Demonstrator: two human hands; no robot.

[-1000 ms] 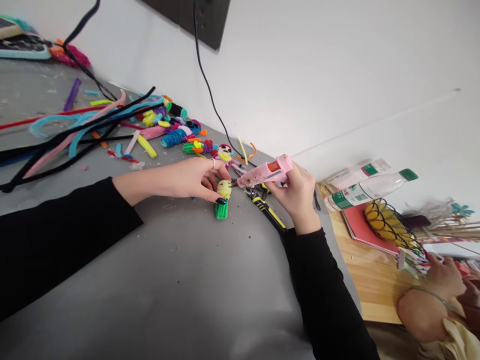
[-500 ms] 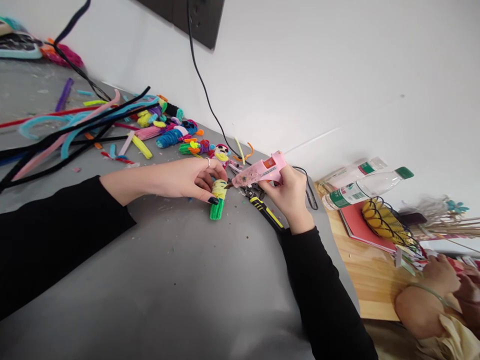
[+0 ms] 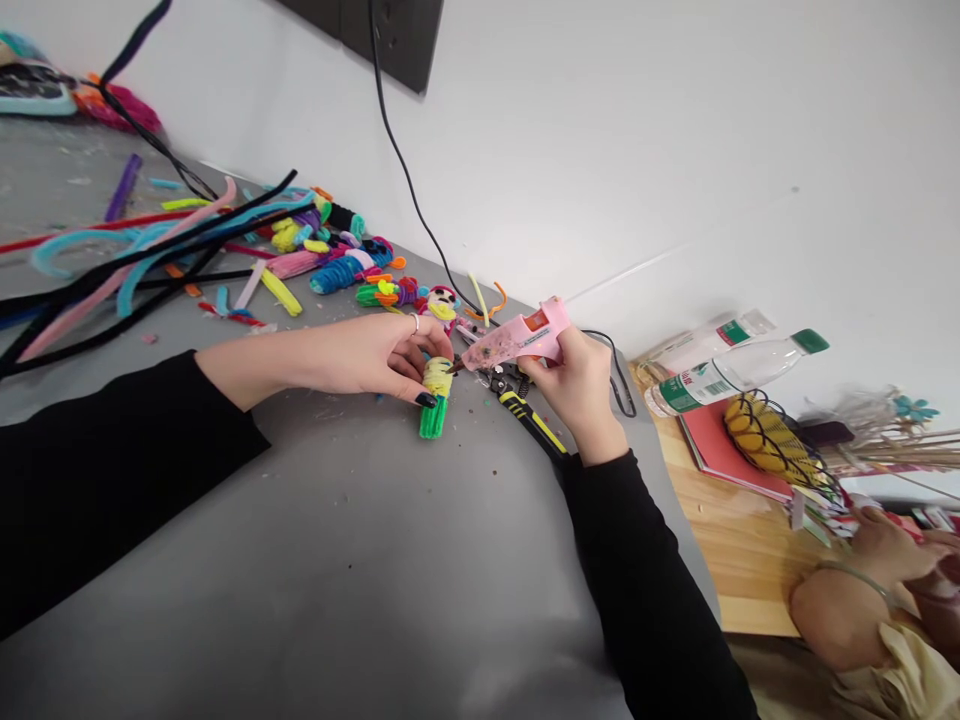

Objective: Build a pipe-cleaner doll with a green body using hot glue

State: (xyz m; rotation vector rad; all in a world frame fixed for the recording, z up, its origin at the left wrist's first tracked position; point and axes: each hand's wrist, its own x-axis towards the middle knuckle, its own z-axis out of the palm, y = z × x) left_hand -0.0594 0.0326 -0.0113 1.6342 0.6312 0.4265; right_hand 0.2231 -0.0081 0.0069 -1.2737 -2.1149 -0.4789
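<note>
Between the thumb and fingers of my left hand (image 3: pixel 401 360) is a small pipe-cleaner figure (image 3: pixel 433 418), its upper part wound in pale yellow and its lower part green. My right hand (image 3: pixel 581 385) is wrapped round the handle of a pink glue gun (image 3: pixel 517 335). The dark nozzle points left and meets the yellow winding at its right side. Pliers (image 3: pixel 534 422) with black and yellow handles lie on the grey mat just under the gun. Finished pipe-cleaner dolls (image 3: pixel 345 270) lie beyond my left hand.
Loose pipe cleaners (image 3: pixel 150 260) are heaped at the left. A black cable (image 3: pixel 409 180) hangs from the socket panel (image 3: pixel 397 35). On the wooden table (image 3: pixel 742 570) at the right stand plastic bottles (image 3: pixel 739 375) and a wire basket (image 3: pixel 769 435). Another person's hands (image 3: pixel 885 550) are at far right.
Both hands keep nearly the same pose, with the glue gun's nozzle still at the yellow winding. The whole view has shifted very slightly. The other person's hands have moved a little.
</note>
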